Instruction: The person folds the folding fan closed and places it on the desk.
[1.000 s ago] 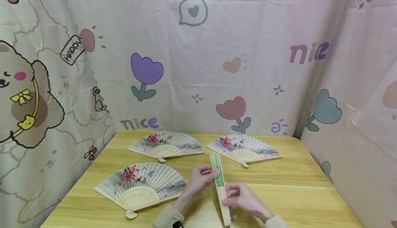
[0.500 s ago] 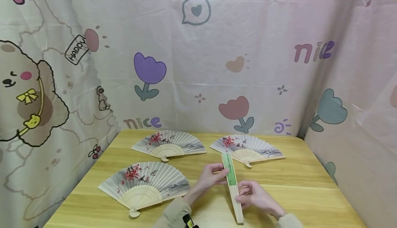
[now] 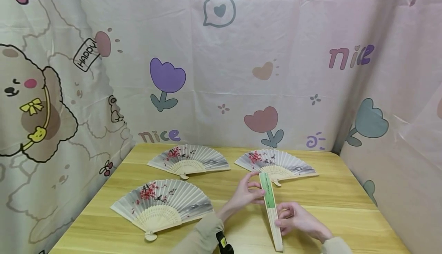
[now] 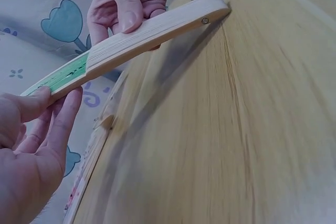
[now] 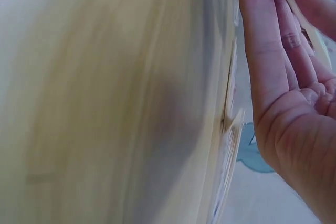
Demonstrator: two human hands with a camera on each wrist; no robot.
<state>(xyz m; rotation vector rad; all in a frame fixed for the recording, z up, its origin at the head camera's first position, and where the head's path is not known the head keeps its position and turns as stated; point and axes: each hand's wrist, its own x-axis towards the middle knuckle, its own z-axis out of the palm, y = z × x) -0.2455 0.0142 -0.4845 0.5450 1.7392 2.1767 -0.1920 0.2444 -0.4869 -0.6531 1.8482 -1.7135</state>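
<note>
A folded hand fan (image 3: 271, 208) with green folded cloth at its upper end and pale wooden ribs is held above the table between both hands. My left hand (image 3: 246, 193) pinches the green end between thumb and fingers. Lower down, on the ribs, my right hand (image 3: 297, 220) grips the fan from the right side. In the left wrist view the closed fan (image 4: 152, 31) slants across, its pivot end free at the upper right. The right wrist view shows the right hand (image 5: 283, 72) with only a sliver of the fan.
Three spread fans with red blossoms lie on the wooden table (image 3: 345, 223): one front left (image 3: 164, 206), one back left (image 3: 190, 161), one back right (image 3: 274, 164), just behind the held fan. A printed curtain (image 3: 221, 54) hangs behind and at both sides.
Both hands have carried the folded fan to the right across the table, in front of the back right fan. The camera view has shifted slightly; the three spread fans lie as before.
</note>
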